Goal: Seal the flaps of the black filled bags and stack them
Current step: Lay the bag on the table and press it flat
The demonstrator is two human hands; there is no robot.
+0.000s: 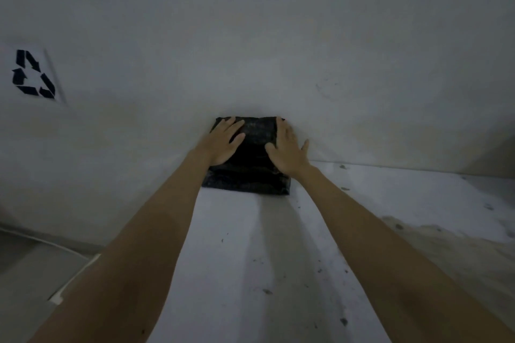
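A stack of black filled bags sits on the white table, pushed against the pale wall. The top bag is glossy black plastic. My left hand lies flat on the top bag's left side, fingers spread. On the bag's right edge rests my right hand, also flat with its fingers apart, partly over the side. Neither hand grips anything. How many bags are in the stack is unclear in the dim light.
The pale wall stands right behind the stack. A white sheet with a black recycling symbol hangs at the left. The table's left edge drops to the floor. Dark specks and crumbs litter the table's right side.
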